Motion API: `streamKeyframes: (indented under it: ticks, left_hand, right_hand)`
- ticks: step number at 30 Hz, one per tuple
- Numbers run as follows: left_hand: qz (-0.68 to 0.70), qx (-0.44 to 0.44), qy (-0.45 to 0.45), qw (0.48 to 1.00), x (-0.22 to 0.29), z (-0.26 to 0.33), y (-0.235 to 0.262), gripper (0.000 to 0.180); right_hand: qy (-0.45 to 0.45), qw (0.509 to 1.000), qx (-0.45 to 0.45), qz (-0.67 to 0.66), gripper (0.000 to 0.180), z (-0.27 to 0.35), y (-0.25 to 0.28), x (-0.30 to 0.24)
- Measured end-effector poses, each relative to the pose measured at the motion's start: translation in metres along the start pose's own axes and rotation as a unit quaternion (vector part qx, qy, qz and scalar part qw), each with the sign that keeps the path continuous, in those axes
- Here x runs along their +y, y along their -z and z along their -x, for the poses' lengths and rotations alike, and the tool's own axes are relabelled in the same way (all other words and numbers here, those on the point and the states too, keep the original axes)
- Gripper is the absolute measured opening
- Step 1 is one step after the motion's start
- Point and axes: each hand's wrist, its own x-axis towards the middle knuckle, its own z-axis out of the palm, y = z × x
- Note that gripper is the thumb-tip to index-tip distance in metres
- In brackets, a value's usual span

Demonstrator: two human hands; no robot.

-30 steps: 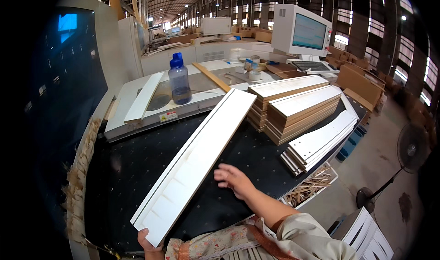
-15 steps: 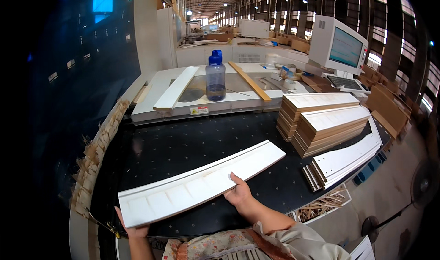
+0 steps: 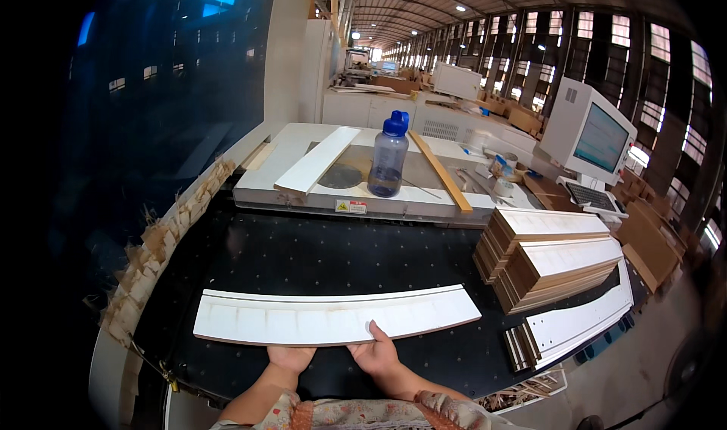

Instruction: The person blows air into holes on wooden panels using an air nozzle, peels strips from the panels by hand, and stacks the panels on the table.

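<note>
A long white board (image 3: 303,318) with a dark groove along its far edge lies across my front, over the black table. My right hand (image 3: 375,352) grips its near edge right of the middle, thumb on top and fingers underneath. Further left, my left hand (image 3: 291,356) is under the same edge, its fingers hidden below the board. To the right stand stacked white-faced boards (image 3: 556,267) with brown edges. Nearer than these lies a pile of white panels (image 3: 579,320) with small holes.
The black table (image 3: 341,256) has small raised dots. Beyond it, a machine bed (image 3: 261,191) bears a blue-capped bottle (image 3: 388,161), a white strip (image 3: 318,159) and a wooden strip (image 3: 441,172). A monitor (image 3: 594,131) stands at right; a ragged bristle edge (image 3: 170,233) borders the left.
The board has turned from slanting up to the right to nearly level across my view. My left hand has shifted from its left end toward the middle. The head view has also tilted.
</note>
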Motion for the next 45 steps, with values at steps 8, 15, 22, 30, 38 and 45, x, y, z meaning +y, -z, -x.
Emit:
streamKeyframes:
  ticks: [8,15,22,30,38,45]
  left_hand:
    - [-0.015,-0.035,-0.034,0.999,0.011,0.000,0.010,0.053]
    - [0.019,-0.037,-0.038,0.998,0.009,-0.001,0.021,0.055]
    - [0.053,-0.044,-0.036,0.997,0.013,0.000,0.024,0.054]
    - [0.068,-0.040,-0.039,0.996,0.014,-0.002,0.029,0.054]
    - [-0.024,-0.074,-0.077,0.994,0.009,-0.009,0.050,0.053]
    - [0.035,-0.028,-0.030,0.999,0.008,0.000,0.019,0.056]
  right_hand:
    - [-0.065,0.995,-0.016,0.075,0.046,0.001,0.002,0.006]
    - [-0.041,0.996,0.045,0.065,0.048,0.005,-0.001,0.006]
    - [-0.047,0.997,0.031,0.062,0.045,0.005,0.002,0.008]
    - [-0.046,0.996,0.039,0.065,0.046,0.004,0.002,0.008]
    - [-0.056,0.997,0.031,0.048,0.046,0.005,0.003,0.007]
    - [-0.040,0.995,0.047,0.075,0.048,0.004,0.002,0.006]
